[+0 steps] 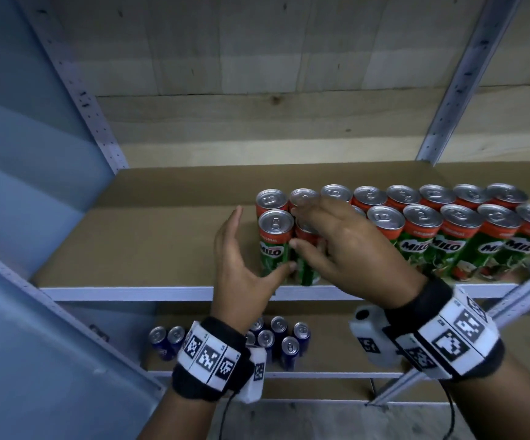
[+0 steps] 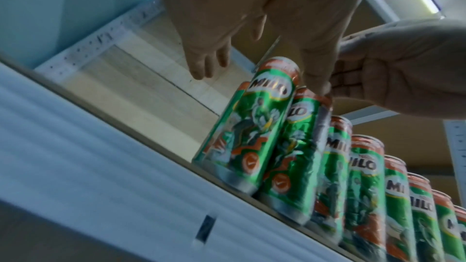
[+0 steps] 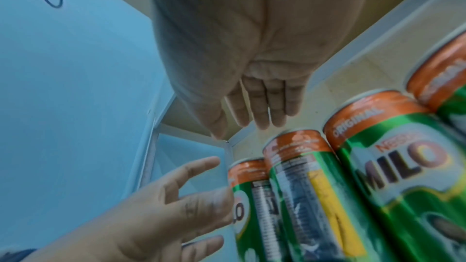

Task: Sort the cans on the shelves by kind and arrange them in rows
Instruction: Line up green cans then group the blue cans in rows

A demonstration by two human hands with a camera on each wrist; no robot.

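Observation:
Green-and-orange Milo cans stand in two rows on the cardboard-lined upper shelf (image 1: 162, 242), a back row (image 1: 435, 195) and a front row (image 1: 457, 236). My left hand (image 1: 241, 258) is spread open at the rows' left end, its thumb touching the front-left can (image 1: 274, 246) (image 2: 252, 127). My right hand (image 1: 317, 227) hovers over the second front can (image 1: 306, 271) (image 3: 297, 176) with straight fingers (image 3: 264, 107) and holds nothing. The left wrist view shows my left thumb (image 2: 317, 79) at that can's top rim (image 2: 312, 97).
Several blue cans (image 1: 276, 338) stand loosely on the lower shelf. The upper shelf's left half is bare cardboard up to the blue side wall (image 1: 35, 154). A perforated metal upright (image 1: 460, 90) rises at the back right, and a white front rail (image 1: 130, 293) edges the shelf.

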